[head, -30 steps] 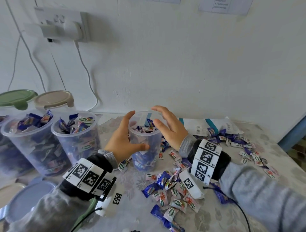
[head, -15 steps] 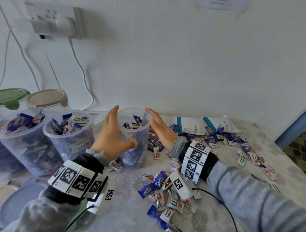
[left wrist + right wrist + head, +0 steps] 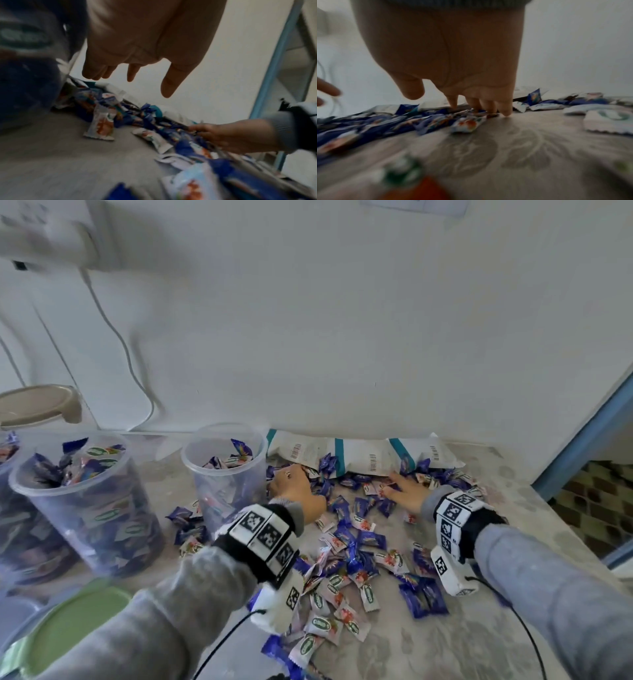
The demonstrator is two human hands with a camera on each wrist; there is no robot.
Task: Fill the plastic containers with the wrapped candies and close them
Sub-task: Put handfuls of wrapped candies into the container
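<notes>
A clear plastic container (image 3: 226, 474), partly filled with wrapped candies, stands open near the wall. Just right of it my left hand (image 3: 291, 479) hovers over the loose candy pile (image 3: 356, 542). In the left wrist view its fingers (image 3: 132, 74) hang straight and hold nothing. My right hand (image 3: 399, 486) lies further right on the candies in front of the white bags (image 3: 359, 455). The right wrist view shows its fingertips (image 3: 489, 108) touching blue and white wrappers (image 3: 467, 123) on the table, with none gripped.
A larger full container (image 3: 92, 508) stands open at the left, with another cut off by the frame edge. A green lid (image 3: 78, 621) lies at the lower left and a beige lid (image 3: 37, 405) sits behind. The table edge (image 3: 582, 529) runs along the right.
Both hands have let go of the small container and moved right onto the candy pile. The container now stands alone, and my view has swung right.
</notes>
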